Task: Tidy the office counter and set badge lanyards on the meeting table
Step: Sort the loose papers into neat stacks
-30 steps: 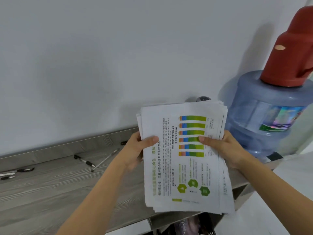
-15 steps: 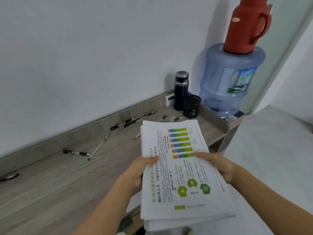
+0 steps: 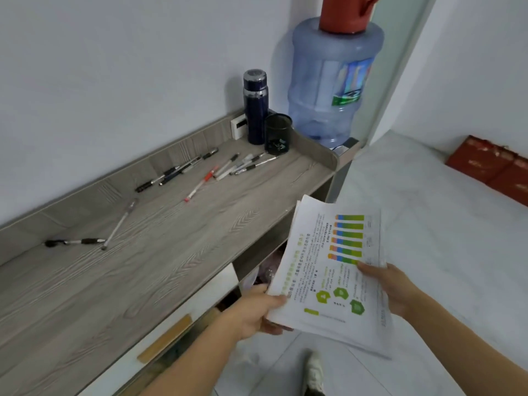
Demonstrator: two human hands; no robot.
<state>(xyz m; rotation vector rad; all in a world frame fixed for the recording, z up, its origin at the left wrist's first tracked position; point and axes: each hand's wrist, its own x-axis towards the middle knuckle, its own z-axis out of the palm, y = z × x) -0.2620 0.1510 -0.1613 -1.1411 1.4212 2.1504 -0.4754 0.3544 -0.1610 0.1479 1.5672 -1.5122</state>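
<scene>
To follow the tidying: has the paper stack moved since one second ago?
Yes. The paper stack was over the counter; now it is past the counter's front edge, over the floor.

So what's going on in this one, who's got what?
A person holds a stack of printed papers in both hands, out past the front edge of the wooden counter. The left hand grips the stack's near left corner and the right hand grips its right edge. Loose pens lie scattered on the counter, not yet gathered. At the counter's far end a black mesh cup stands beside a dark flask. No lanyards are in view.
</scene>
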